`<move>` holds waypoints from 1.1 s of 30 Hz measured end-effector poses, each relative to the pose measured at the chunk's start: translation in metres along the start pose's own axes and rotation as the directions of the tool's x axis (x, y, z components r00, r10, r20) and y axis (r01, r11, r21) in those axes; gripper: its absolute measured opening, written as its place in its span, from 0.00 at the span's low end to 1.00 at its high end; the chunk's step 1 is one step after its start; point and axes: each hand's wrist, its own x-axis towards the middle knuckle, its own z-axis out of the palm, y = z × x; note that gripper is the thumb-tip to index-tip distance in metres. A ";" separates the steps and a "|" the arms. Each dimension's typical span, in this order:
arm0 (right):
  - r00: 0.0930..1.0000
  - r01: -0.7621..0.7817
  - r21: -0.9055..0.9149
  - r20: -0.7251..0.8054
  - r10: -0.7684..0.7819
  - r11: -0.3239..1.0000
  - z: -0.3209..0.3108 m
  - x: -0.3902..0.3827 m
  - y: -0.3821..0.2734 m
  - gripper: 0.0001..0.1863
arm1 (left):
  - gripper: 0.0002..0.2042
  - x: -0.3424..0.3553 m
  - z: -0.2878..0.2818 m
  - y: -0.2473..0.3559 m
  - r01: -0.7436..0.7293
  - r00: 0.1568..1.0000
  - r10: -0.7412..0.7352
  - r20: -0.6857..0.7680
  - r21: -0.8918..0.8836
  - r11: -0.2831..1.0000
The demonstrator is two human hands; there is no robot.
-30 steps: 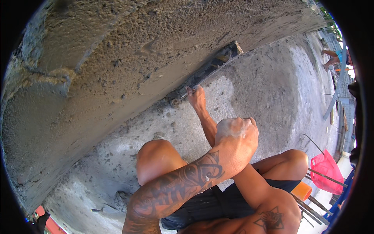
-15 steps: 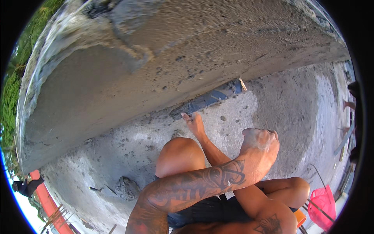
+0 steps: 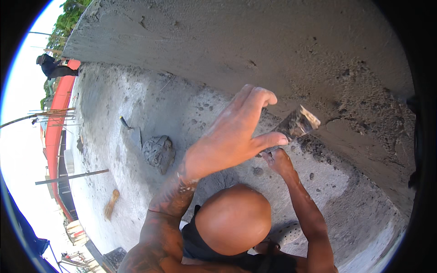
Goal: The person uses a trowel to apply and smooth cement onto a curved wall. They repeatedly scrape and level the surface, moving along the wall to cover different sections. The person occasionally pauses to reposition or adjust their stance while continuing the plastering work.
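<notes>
My left hand, at the end of a tattooed forearm, is raised in front of the wall's foot. Its thumb and fingers are apart, and the thumb overlaps a mortar-smeared board from my viewpoint. Whether they touch cannot be told. Below it, my right hand has its fingers closed at the board's near end, partly hidden behind the left thumb. The board's pale far end points toward a wall coated in grey mortar. On the floor to the left, a trowel lies beside a heap of wet mortar.
A small straw brush lies on the rough concrete floor, with a thin bar beyond it. At the far left stand a red barrier and a person in dark clothes. My bent knee is close below my hands.
My view has swung left, bringing the trowel and mortar heap nearer the middle. My left hand has uncrossed from over my right arm and opened. The board appears more end-on.
</notes>
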 end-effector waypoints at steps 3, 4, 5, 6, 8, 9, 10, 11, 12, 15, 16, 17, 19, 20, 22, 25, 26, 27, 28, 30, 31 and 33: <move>0.978 0.153 -0.047 0.151 -0.145 0.987 -0.012 0.025 -0.037 0.16 | 0.29 -0.026 -0.018 -0.037 0.131 0.987 -0.106 0.119 -0.229 0.965; 0.966 0.174 0.000 0.194 -0.170 0.985 -0.015 0.031 -0.049 0.16 | 0.29 -0.038 -0.031 -0.043 0.276 0.956 -0.217 0.198 -0.346 0.897; 0.950 0.207 0.028 0.232 -0.208 0.978 -0.013 0.038 -0.064 0.16 | 0.27 -0.046 -0.036 -0.049 0.245 0.969 -0.232 0.085 -0.456 0.856; 0.940 0.182 0.020 0.289 -0.180 0.983 -0.007 0.043 -0.082 0.16 | 0.25 -0.055 -0.042 -0.052 0.131 0.979 -0.195 -0.063 -0.539 0.832; 0.898 0.320 0.090 0.289 -0.332 0.943 0.001 0.052 -0.120 0.18 | 0.22 -0.077 -0.070 -0.048 0.061 0.967 -0.141 -0.212 -0.343 0.937; 0.855 0.419 0.124 0.280 -0.437 0.899 0.008 0.052 -0.137 0.19 | 0.23 -0.083 -0.085 -0.048 0.056 0.941 -0.164 -0.297 -0.340 0.939; 0.826 0.475 0.146 0.264 -0.497 0.868 0.016 0.051 -0.153 0.16 | 0.25 -0.092 -0.099 -0.046 0.073 0.898 -0.204 -0.390 -0.324 0.943; 0.789 0.540 0.165 0.243 -0.564 0.826 0.024 0.051 -0.170 0.14 | 0.25 -0.104 -0.114 -0.040 0.069 0.919 -0.182 -0.349 -0.312 0.948; 0.771 0.564 0.194 0.226 -0.596 0.803 0.034 0.048 -0.187 0.15 | 0.24 -0.117 -0.128 -0.034 0.070 0.932 -0.164 -0.322 -0.285 0.956; 0.731 0.600 0.220 0.239 -0.639 0.769 0.055 0.043 -0.223 0.17 | 0.25 -0.147 -0.155 -0.026 0.129 0.861 -0.235 -0.451 -0.252 0.959; 0.732 0.584 0.199 0.290 -0.617 0.787 0.059 0.043 -0.229 0.19 | 0.25 -0.156 -0.162 -0.024 0.188 0.831 -0.290 -0.474 -0.252 0.949; 0.729 0.579 0.187 0.318 -0.606 0.794 0.062 0.043 -0.232 0.21 | 0.24 -0.163 -0.166 -0.025 0.084 0.892 -0.231 -0.389 -0.360 0.929; 0.729 0.585 0.160 0.325 -0.602 0.795 0.068 0.042 -0.233 0.20 | 0.23 -0.175 -0.166 -0.029 0.063 0.884 -0.245 -0.398 -0.418 0.906; 0.734 0.580 0.140 0.336 -0.590 0.802 0.071 0.040 -0.230 0.20 | 0.23 -0.179 -0.163 -0.032 0.069 0.870 -0.282 -0.404 -0.467 0.881; 0.748 0.550 0.103 0.381 -0.544 0.829 0.078 0.039 -0.223 0.24 | 0.23 -0.186 -0.154 -0.041 0.058 0.876 -0.250 -0.413 -0.424 0.904; 0.804 0.483 0.185 0.293 -0.517 0.856 0.089 0.025 -0.188 0.31 | 0.21 -0.193 -0.137 -0.063 0.095 0.800 -0.300 -0.519 -0.385 0.918; 0.804 0.506 0.262 0.204 -0.559 0.822 0.093 0.018 -0.173 0.33 | 0.19 -0.195 -0.136 -0.070 0.103 0.768 -0.332 -0.548 -0.406 0.908; 0.828 0.457 0.233 0.243 -0.506 0.858 0.095 0.018 -0.158 0.40 | 0.18 -0.198 -0.138 -0.078 0.108 0.731 -0.360 -0.580 -0.424 0.899; 0.877 0.372 0.227 0.231 -0.421 0.900 0.093 0.014 -0.136 0.39 | 0.16 -0.202 -0.144 -0.085 0.110 0.676 -0.387 -0.627 -0.434 0.894; 0.943 0.204 0.208 0.220 -0.249 0.957 0.085 0.006 -0.080 0.37 | 0.16 -0.212 -0.171 -0.092 0.116 0.574 -0.448 -0.686 -0.473 0.873; 0.961 0.147 0.207 0.203 -0.189 0.967 0.079 0.002 -0.051 0.37 | 0.17 -0.219 -0.188 -0.093 0.131 0.415 -0.503 -0.758 -0.497 0.858; 0.991 0.061 0.265 0.101 -0.090 0.962 0.064 -0.013 0.004 0.33 | 0.18 -0.237 -0.236 -0.084 0.056 0.376 -0.318 -0.870 -0.321 0.945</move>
